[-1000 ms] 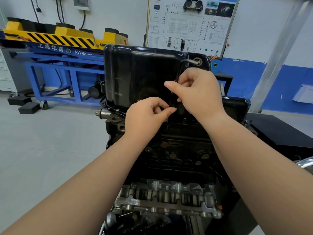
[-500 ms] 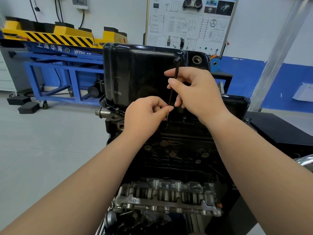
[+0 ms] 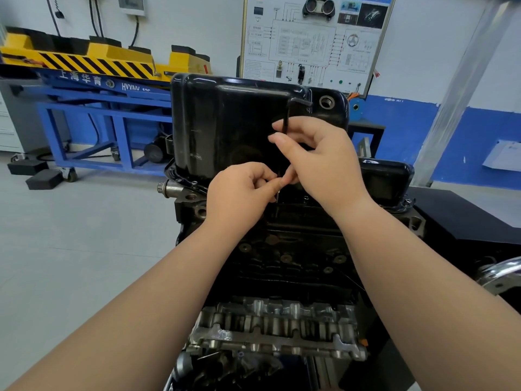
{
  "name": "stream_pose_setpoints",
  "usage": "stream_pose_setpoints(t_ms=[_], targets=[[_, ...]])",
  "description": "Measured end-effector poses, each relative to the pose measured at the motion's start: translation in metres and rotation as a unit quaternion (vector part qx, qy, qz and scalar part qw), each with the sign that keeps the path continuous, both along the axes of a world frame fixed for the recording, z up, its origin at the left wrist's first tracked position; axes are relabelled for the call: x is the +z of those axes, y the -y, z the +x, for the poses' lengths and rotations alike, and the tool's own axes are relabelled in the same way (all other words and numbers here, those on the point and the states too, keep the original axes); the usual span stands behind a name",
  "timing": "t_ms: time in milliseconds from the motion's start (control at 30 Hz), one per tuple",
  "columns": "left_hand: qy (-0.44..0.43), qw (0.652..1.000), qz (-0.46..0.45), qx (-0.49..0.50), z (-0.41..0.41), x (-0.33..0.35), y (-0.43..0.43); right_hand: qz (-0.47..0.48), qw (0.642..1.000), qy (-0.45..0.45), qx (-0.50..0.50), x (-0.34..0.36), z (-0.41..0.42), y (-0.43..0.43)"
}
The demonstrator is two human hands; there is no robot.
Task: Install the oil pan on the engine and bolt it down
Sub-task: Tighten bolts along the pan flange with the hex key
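Up close, the right grip (image 3: 324,162) is curled round an upright hex key (image 3: 285,115) against the pan (image 3: 225,122). Left grip (image 3: 239,193) pinches its lower end above the engine (image 3: 282,263).

The floor (image 3: 70,249) was smooth and grey. The wall (image 3: 197,29) was white, with a blue band (image 3: 408,136) along its lower part at 3 o'clock. At 10 o'clock stood a blue steel frame (image 3: 93,104) on castors, carrying a yellow unit (image 3: 93,56) with black hazard stripes. Black blocks (image 3: 43,180) lay on the floor at 9 o'clock. A wiring-diagram board (image 3: 310,38) occupied 12 o'clock. Cables (image 3: 97,15) ran down the wall at 11 o'clock. A pale column (image 3: 465,80) rose at 2 o'clock.
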State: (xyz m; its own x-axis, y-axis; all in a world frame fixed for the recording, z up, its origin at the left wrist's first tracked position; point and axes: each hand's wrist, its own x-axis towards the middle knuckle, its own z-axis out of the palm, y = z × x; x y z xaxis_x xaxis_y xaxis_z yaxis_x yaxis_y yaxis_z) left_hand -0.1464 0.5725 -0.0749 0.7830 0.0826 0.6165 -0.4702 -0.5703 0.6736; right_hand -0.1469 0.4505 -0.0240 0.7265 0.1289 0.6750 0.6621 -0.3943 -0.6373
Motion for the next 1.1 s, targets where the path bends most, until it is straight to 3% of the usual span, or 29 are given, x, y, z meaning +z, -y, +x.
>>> stream_pose_setpoints(t_ms=[133,400,633,967,1100], targets=[[-0.004,1.0,0.003,0.003,0.0,-0.0002,-0.0004,0.008,0.999,-0.021,0.029,0.0037,-0.0009,0.0014],[0.009,1.0,0.005,0.002,-0.0012,-0.0011,0.0006,0.005,0.999,0.014,-0.034,0.0035,0.0012,0.0005],[0.007,1.0,0.018,0.003,-0.0013,-0.0002,-0.0005,-0.018,0.998,-0.024,0.049,0.0064,-0.0034,0.0015],[0.013,1.0,0.003,0.007,0.0005,-0.0024,0.0006,-0.02,0.997,0.019,-0.066,0.0084,0.0016,0.0003],[0.004,1.0,0.008,0.0,0.0016,-0.0023,-0.0004,-0.022,1.0,-0.017,0.012,0.0088,-0.0009,0.0043]])
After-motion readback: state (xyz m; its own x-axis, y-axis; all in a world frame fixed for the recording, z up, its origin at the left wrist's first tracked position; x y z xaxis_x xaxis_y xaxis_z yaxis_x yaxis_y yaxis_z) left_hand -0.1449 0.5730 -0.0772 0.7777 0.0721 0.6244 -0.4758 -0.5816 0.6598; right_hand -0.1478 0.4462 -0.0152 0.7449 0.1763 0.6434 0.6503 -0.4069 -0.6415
